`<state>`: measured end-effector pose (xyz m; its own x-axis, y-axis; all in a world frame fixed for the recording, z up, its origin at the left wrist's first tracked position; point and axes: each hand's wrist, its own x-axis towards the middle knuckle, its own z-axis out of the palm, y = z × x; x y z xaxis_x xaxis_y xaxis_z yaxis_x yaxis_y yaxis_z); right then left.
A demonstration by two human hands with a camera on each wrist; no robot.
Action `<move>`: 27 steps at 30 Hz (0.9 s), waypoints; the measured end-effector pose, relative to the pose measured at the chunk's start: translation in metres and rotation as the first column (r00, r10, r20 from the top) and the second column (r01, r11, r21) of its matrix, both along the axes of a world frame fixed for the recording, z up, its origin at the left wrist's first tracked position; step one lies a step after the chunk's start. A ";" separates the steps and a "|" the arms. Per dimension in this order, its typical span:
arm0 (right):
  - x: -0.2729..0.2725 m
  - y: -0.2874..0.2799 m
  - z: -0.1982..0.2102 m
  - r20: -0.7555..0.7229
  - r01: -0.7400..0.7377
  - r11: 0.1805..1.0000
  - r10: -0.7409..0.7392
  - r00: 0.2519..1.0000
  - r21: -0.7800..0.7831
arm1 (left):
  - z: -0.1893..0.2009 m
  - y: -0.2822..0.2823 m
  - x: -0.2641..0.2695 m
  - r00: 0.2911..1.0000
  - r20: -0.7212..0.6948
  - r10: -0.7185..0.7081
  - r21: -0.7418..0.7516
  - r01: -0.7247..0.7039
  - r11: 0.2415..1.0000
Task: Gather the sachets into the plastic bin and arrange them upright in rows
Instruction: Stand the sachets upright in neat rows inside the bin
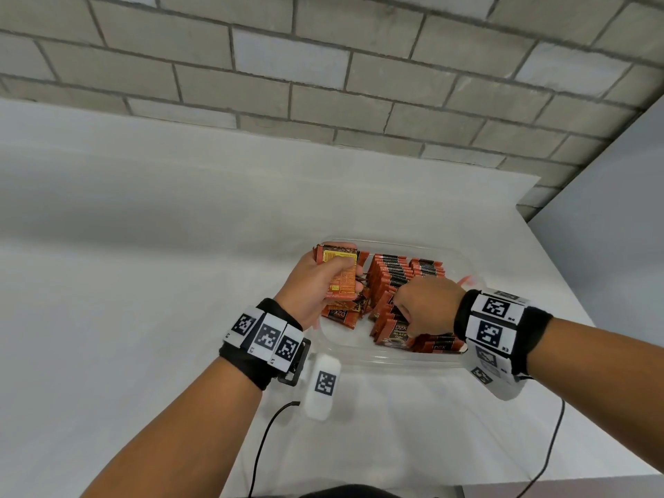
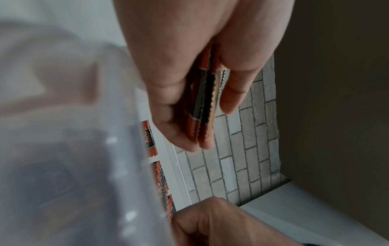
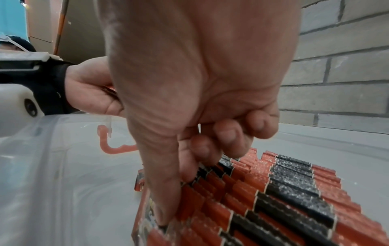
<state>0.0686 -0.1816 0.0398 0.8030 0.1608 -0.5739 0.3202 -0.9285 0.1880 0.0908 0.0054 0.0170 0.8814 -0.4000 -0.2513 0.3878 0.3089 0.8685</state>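
A clear plastic bin stands on the white table. Inside it, orange-and-black sachets stand upright in two rows. A few more lie loose on the bin floor. My left hand hovers over the bin's left end and grips a small stack of sachets, seen edge-on in the left wrist view. My right hand reaches down into the near end of the rows. Its thumb and curled fingers pinch the front sachets.
The bin's blurred wall fills the left of the left wrist view. An orange latch hangs on the bin's side. A brick wall runs behind the table, a grey panel stands at the right. Two cables trail off the front edge.
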 end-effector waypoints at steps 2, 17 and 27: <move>-0.001 -0.001 0.001 -0.004 0.030 0.999 -0.029 1.000 0.031 | -0.001 0.000 0.001 1.000 -0.001 0.001 -0.010 -0.001 1.000; -0.021 -0.025 0.050 0.143 0.162 0.594 -0.433 0.890 0.788 | 0.009 -0.022 -0.015 0.978 0.077 -0.194 0.009 0.193 0.981; -0.030 -0.022 0.043 0.228 0.010 0.343 -0.646 0.728 0.939 | 0.016 -0.030 -0.021 0.978 0.021 -0.208 0.014 0.208 0.978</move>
<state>0.0384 -0.2039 0.0831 0.9797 -0.0726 0.1870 0.0950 -0.6533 -0.7512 0.0699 -0.0251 0.0327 0.7846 -0.5723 -0.2387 0.4233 0.2130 0.8806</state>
